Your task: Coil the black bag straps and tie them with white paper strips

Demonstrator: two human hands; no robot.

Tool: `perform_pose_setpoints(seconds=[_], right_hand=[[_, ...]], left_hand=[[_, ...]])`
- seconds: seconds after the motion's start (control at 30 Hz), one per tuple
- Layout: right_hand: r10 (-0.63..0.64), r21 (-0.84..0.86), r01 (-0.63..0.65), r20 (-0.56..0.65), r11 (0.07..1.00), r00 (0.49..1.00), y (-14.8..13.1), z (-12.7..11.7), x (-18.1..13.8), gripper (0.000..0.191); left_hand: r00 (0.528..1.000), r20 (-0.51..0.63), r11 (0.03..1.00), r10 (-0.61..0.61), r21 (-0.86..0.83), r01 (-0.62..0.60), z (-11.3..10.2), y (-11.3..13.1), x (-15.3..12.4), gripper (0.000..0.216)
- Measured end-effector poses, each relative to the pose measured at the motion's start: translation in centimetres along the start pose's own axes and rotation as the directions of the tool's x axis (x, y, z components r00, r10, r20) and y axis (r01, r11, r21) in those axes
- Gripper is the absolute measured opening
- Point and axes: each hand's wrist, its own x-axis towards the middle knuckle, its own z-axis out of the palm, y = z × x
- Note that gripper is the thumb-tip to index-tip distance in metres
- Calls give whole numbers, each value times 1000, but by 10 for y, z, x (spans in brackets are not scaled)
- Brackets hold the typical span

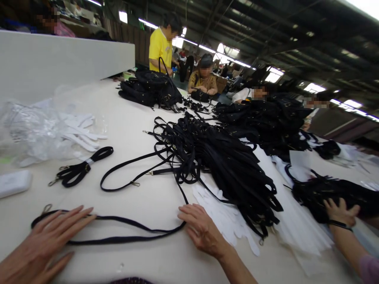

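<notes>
Black strap is lying on the surface, near-left of the pile, its two sides forming a long, narrow loop. L hand is resting over the loop's end farther from the pile, w/ a metal hook showing just past the fingers; its grip is spread apart, fingers lying flat across the strap, thumb off it, prob. b/c light pressure is enough for pinning both sides. R hand is resting w/ bent fingers at the end nearer the pile; can't tell if that grip is pinching the strap or only pressing. Hands are sitting well apart, prob. so the loop is lying long & untwisted. A stray length is running from the pile to the R hand; can't tell if it's the same strap.

Left of the pile, a bundle is lying folded w/ a white band round it, likely so it isn't unravelling. White pcs are lying at the pile's near edge, partly under it. Right of the pile, a co-worker's hand is resting on black goods.
</notes>
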Motion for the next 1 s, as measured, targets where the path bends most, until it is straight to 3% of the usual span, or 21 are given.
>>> perform_pose_setpoints(seconds=[0.07,0.13,0.2,0.27,0.37,0.5,0.7,0.83,1.0], right_hand=[[107,-4,-109,-135,994,985,1,4,2,48],[287,18,-292,-263,956,921,4,14,10,48],[439,56,-443,-298,895,848,10,28,22,49],[496,76,-497,-288,865,819,14,44,34,48],[413,72,-414,-330,908,849,16,64,42,45],[263,18,-277,-377,961,888,7,73,33,44],[263,5,-280,-359,960,895,-5,75,18,47],[221,1,-237,-365,972,905,-16,76,10,45],[119,65,-104,-294,992,948,-39,80,5,38]], left_hand=[[993,88,995,73,60,-78,1,35,15,71],[989,87,989,121,73,-127,4,64,33,71],[991,77,993,110,40,-113,8,82,53,70],[993,68,995,97,-35,-95,11,86,68,68],[993,77,982,94,-174,-80,11,77,76,59],[997,70,963,41,-270,-21,16,59,62,40],[997,73,939,13,-343,13,33,40,51,33],[995,64,914,70,-404,-38,33,49,56,24],[983,19,907,180,-391,-158,34,86,80,23]])
